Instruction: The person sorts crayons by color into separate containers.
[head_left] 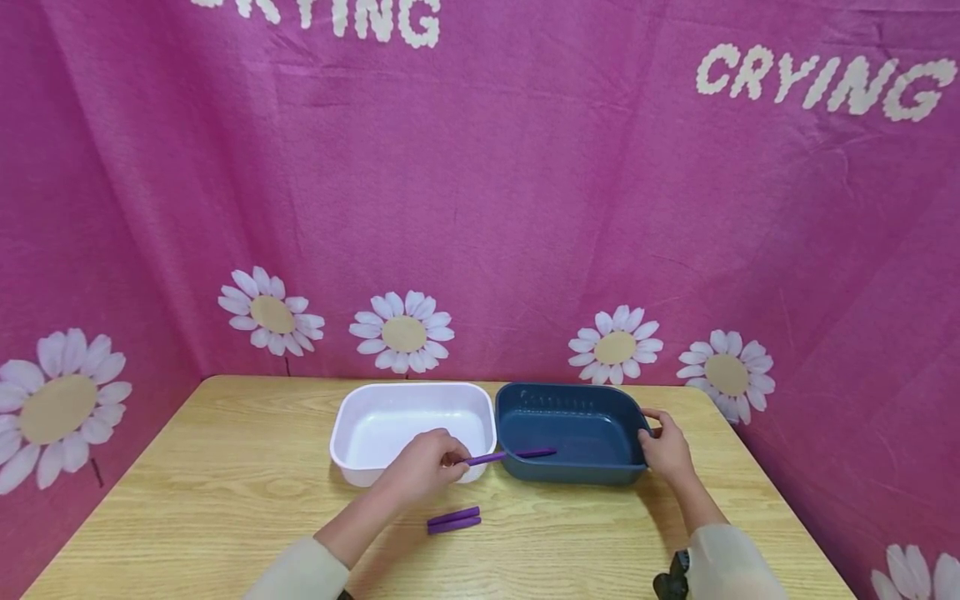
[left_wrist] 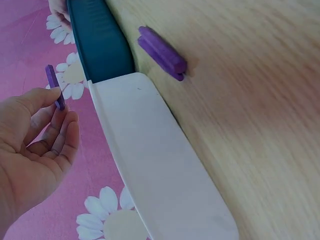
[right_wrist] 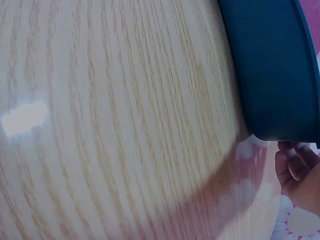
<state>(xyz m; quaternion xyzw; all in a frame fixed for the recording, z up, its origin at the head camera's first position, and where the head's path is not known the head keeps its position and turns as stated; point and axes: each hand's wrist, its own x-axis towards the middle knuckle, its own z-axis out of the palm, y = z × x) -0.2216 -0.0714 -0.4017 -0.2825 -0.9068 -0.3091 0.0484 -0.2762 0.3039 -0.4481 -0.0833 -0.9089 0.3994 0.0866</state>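
My left hand (head_left: 429, 468) pinches a slim purple stick (left_wrist: 54, 86) between thumb and fingertips, above the front right corner of the white basin (head_left: 339, 454). In the head view the stick points right, and a darker purple length (head_left: 537, 453) continues its line over the dark blue basin (head_left: 573, 475). My right hand (head_left: 667, 448) grips the right end of that blue basin, thumb at the rim. From the right wrist view, its fingers (right_wrist: 296, 159) curl by the basin's end. Two more purple sticks (head_left: 453, 520) lie side by side on the table, in front of the white basin.
Both basins stand side by side near the back edge of the wooden table (head_left: 247, 467). Behind and beside the table hangs a pink cloth (head_left: 480, 208) with daisies and lettering. A black device (head_left: 672, 575) is at the right wrist.
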